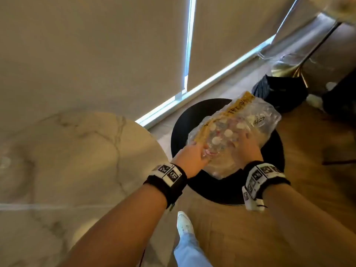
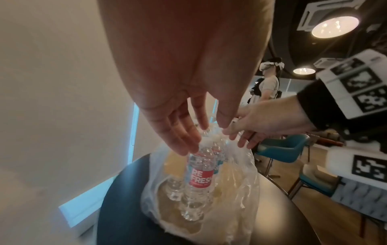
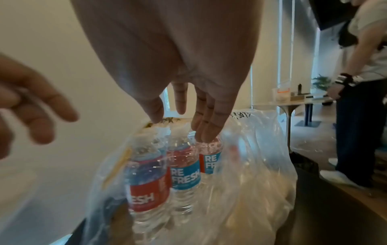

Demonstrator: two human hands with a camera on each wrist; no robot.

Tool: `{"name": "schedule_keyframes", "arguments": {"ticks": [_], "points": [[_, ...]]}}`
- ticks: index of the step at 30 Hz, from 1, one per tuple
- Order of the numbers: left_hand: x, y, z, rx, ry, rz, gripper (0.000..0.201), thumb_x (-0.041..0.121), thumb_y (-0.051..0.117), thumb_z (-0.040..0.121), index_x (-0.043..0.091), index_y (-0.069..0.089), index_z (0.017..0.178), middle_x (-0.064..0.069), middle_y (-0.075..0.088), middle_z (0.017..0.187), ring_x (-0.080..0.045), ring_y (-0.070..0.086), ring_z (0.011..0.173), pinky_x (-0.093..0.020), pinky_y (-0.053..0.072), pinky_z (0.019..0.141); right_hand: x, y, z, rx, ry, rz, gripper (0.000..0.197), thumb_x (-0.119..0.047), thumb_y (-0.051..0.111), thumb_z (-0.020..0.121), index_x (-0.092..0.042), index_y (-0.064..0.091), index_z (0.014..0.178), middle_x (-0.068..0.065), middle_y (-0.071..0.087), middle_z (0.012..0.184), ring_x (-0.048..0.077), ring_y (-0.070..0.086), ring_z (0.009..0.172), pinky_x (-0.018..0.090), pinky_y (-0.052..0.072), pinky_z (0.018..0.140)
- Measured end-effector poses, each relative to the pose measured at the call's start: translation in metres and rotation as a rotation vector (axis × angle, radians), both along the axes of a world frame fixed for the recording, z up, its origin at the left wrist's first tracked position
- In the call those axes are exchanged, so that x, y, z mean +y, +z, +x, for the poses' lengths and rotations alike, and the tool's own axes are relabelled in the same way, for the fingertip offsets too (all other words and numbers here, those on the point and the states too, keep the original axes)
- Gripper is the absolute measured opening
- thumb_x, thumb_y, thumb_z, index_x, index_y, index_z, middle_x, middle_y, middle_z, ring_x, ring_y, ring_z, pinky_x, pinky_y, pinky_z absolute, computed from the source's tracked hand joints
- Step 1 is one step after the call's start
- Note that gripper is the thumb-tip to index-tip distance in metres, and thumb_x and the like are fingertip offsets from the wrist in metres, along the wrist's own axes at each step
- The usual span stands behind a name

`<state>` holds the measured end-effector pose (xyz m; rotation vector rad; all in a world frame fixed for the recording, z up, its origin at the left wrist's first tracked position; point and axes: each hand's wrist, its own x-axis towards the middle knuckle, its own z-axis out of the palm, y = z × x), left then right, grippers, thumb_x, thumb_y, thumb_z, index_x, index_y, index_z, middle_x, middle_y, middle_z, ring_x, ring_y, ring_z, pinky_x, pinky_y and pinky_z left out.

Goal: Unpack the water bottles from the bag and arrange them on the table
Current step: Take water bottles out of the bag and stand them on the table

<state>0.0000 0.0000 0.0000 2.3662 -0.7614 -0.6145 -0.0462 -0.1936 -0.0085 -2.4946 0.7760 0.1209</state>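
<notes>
A clear plastic bag [image 1: 265,122] stands open on a round black side table [image 1: 212,191]. Several water bottles [image 1: 228,132] with white caps stand upright inside it. Their labels are red and blue [image 3: 185,172]. My left hand [image 1: 192,158] is at the bag's near left edge. In the left wrist view its straight fingers [image 2: 184,140] and thumb sit either side of a red-labelled bottle's [image 2: 201,174] neck. My right hand [image 1: 248,145] reaches into the bag from the right. Its straight fingertips [image 3: 205,136] touch the top of a bottle, gripping nothing.
A large marble table [image 1: 67,160] lies to the left of the side table. A black bag [image 1: 279,93] sits on the wooden floor behind. My white shoe [image 1: 185,224] is below. Another person [image 3: 356,116] stands to the right, near teal chairs [image 2: 282,149].
</notes>
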Motion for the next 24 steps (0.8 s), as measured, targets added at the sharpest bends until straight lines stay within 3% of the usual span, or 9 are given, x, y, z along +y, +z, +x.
{"name": "schedule_keyframes", "arguments": {"ticks": [2,4,9,13,16,19,22,24], "points": [[-0.035,-0.019,0.011,-0.057,0.016,0.011,0.053,0.039,0.058,0.095,0.019,0.044,0.142,-0.009,0.050,0.141,-0.028,0.056,0.123,-0.041,0.050,0.102,-0.015,-0.014,0.015,0.041,0.050,-0.030,0.061,-0.042,0.058,0.091,-0.022,0.036,0.144,0.017,0.042,0.145,0.038,0.042,0.131,0.048,0.037,0.108],[-0.063,-0.036,0.019,-0.141,0.044,0.013,0.058,0.040,0.058,0.094,0.022,0.039,0.146,-0.009,0.037,0.153,-0.028,0.044,0.136,-0.040,0.043,0.110,-0.023,-0.022,0.026,0.088,0.129,-0.056,0.056,-0.045,0.057,0.091,-0.025,0.040,0.140,0.016,0.050,0.138,0.036,0.045,0.127,0.047,0.038,0.107],[-0.090,-0.082,0.033,-0.195,0.033,0.070,0.053,0.039,0.061,0.092,0.023,0.037,0.136,-0.010,0.045,0.140,-0.029,0.057,0.119,-0.038,0.053,0.098,-0.031,-0.034,0.037,0.119,0.215,-0.088,0.043,-0.042,0.056,0.094,-0.021,0.047,0.130,0.013,0.058,0.123,0.034,0.054,0.114,0.040,0.042,0.092],[-0.077,-0.071,0.026,-0.125,0.113,-0.022,0.055,0.032,0.063,0.094,0.012,0.043,0.140,-0.012,0.043,0.143,-0.022,0.056,0.121,-0.029,0.051,0.101,-0.029,-0.025,0.033,0.055,0.276,-0.139,0.031,-0.034,0.058,0.092,-0.016,0.053,0.117,0.012,0.064,0.110,0.034,0.060,0.099,0.042,0.046,0.087],[-0.041,-0.036,0.005,-0.075,0.200,-0.175,0.051,0.033,0.063,0.094,0.016,0.045,0.139,-0.006,0.044,0.138,-0.017,0.054,0.117,-0.030,0.050,0.102,-0.017,0.005,0.021,-0.114,0.322,-0.171,0.027,-0.031,0.061,0.089,-0.015,0.055,0.109,0.007,0.063,0.100,0.028,0.061,0.087,0.042,0.051,0.079],[0.022,0.001,-0.017,-0.035,0.342,-0.250,0.036,0.035,0.065,0.093,0.022,0.055,0.125,0.005,0.046,0.121,0.000,0.049,0.094,-0.012,0.044,0.088,0.019,0.049,0.011,-0.252,0.403,-0.204,0.026,-0.033,0.065,0.089,-0.015,0.058,0.107,0.006,0.064,0.099,0.025,0.061,0.086,0.037,0.052,0.076],[0.100,0.028,-0.039,-0.049,0.480,-0.276,0.025,0.029,0.069,0.090,0.026,0.061,0.113,0.007,0.049,0.113,0.001,0.051,0.090,-0.007,0.042,0.080,0.080,0.089,0.002,-0.271,0.550,-0.224,0.024,-0.036,0.064,0.092,-0.019,0.059,0.108,-0.002,0.062,0.089,0.017,0.059,0.078,0.023,0.039,0.075],[0.156,0.037,-0.053,-0.057,0.580,-0.265,0.024,0.023,0.072,0.087,0.022,0.065,0.110,0.003,0.051,0.112,-0.003,0.054,0.089,-0.008,0.044,0.079,0.134,0.100,-0.002,-0.247,0.639,-0.166,0.022,-0.038,0.062,0.092,-0.023,0.057,0.107,-0.007,0.058,0.088,0.011,0.053,0.071,0.010,0.033,0.065]]}}
